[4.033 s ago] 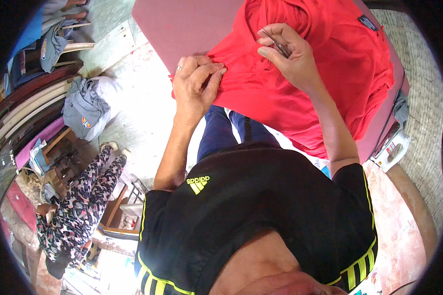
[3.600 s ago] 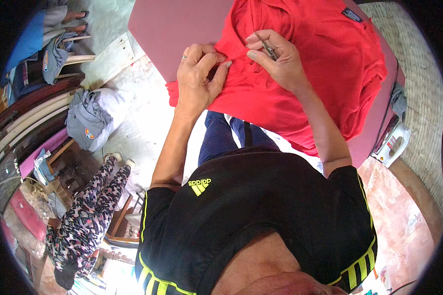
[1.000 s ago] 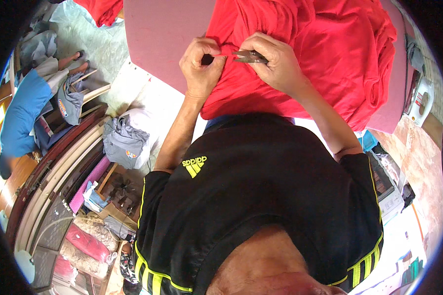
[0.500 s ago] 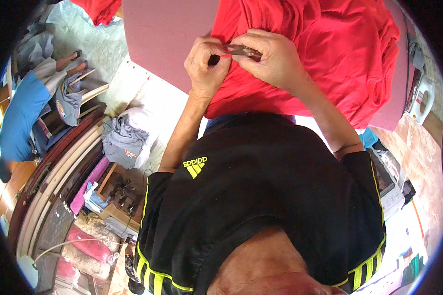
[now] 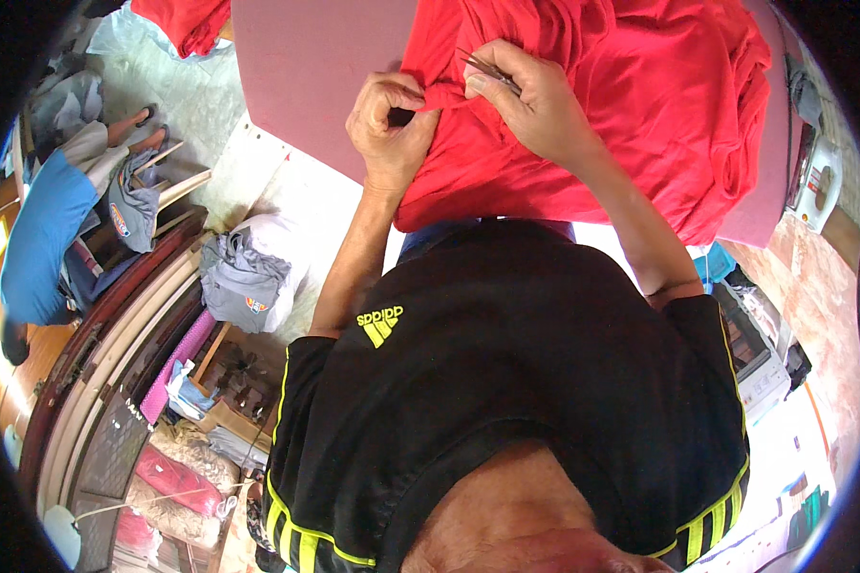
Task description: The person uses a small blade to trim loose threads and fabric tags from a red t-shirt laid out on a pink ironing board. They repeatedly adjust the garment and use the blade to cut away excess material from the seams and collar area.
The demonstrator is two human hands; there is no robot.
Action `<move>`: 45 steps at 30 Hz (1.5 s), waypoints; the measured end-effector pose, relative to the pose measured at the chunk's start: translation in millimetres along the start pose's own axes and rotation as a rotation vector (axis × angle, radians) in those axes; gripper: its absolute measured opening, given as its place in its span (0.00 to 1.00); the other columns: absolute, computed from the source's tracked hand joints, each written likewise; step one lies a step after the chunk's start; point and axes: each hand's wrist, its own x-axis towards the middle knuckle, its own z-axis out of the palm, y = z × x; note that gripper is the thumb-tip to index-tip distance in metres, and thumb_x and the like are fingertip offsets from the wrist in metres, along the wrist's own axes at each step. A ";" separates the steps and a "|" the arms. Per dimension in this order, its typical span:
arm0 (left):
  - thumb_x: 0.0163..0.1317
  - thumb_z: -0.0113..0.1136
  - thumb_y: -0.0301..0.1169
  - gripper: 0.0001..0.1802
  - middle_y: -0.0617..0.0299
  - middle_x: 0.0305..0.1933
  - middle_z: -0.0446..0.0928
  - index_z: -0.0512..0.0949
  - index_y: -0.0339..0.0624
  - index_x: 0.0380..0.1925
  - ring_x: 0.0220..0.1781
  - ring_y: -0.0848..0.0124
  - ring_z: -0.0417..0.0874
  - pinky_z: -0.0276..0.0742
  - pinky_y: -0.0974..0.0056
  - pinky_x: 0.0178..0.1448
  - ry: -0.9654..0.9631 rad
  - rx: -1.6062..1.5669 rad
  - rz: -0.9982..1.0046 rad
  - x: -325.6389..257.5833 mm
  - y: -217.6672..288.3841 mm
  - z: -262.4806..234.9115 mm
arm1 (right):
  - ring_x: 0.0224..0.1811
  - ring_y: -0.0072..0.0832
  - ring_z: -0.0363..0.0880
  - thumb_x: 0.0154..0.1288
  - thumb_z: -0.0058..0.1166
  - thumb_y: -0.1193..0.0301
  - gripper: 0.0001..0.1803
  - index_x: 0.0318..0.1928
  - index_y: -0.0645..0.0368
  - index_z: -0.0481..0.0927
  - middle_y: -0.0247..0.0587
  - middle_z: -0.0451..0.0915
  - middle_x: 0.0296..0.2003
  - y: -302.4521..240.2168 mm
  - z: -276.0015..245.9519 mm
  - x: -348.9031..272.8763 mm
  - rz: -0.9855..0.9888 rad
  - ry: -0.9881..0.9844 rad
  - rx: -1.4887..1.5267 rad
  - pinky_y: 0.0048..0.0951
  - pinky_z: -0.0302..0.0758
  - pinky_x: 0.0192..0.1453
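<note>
A large piece of red fabric (image 5: 659, 105), gathered in folds, lies over a mauve padded table (image 5: 320, 72) in front of me. My left hand (image 5: 387, 129) pinches the fabric's left edge between thumb and fingers. In my right hand (image 5: 535, 105) is a small pair of dark metal thread snips (image 5: 487, 69), blades pointing up and left. The right thumb and forefinger also seem to touch the fabric, and a short strip of it stretches between both hands. Part of the snips is hidden inside the right hand.
At the table's right edge stands a white iron-like appliance (image 5: 812, 191). A grey garment bundle (image 5: 246, 279) lies to my left, beside long stacked boards (image 5: 115, 329). Farther left is another person in a blue shirt (image 5: 48, 234). More red cloth (image 5: 189, 21) hangs at the upper left.
The snips have moved up and right, away from my left hand, and their blades now point up instead of toward that hand. A stretch of red fabric now shows between the hands.
</note>
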 end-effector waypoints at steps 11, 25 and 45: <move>0.45 0.71 0.16 0.14 0.60 0.34 0.79 0.76 0.40 0.28 0.37 0.70 0.81 0.76 0.70 0.40 -0.150 0.035 -0.007 3.1 1.7 -4.1 | 0.32 0.26 0.82 0.63 0.64 0.73 0.11 0.44 0.62 0.80 0.41 0.83 0.33 7.1 -11.2 -9.5 -0.140 -0.008 -0.006 0.27 0.77 0.37; 0.44 0.72 0.21 0.16 0.58 0.30 0.77 0.72 0.42 0.27 0.31 0.61 0.80 0.78 0.62 0.36 -0.130 0.235 0.082 -6.0 9.9 -4.9 | 0.30 0.36 0.82 0.56 0.64 0.78 0.08 0.38 0.63 0.82 0.44 0.80 0.31 8.9 2.0 -16.0 -0.268 0.101 0.008 0.33 0.77 0.34; 0.36 0.73 0.18 0.19 0.61 0.27 0.77 0.70 0.45 0.21 0.27 0.65 0.78 0.75 0.64 0.30 -0.053 0.185 0.205 -3.4 6.1 2.6 | 0.27 0.41 0.77 0.62 0.58 0.71 0.08 0.35 0.63 0.79 0.47 0.75 0.25 -14.9 -5.9 9.7 0.008 -0.150 -0.255 0.39 0.71 0.33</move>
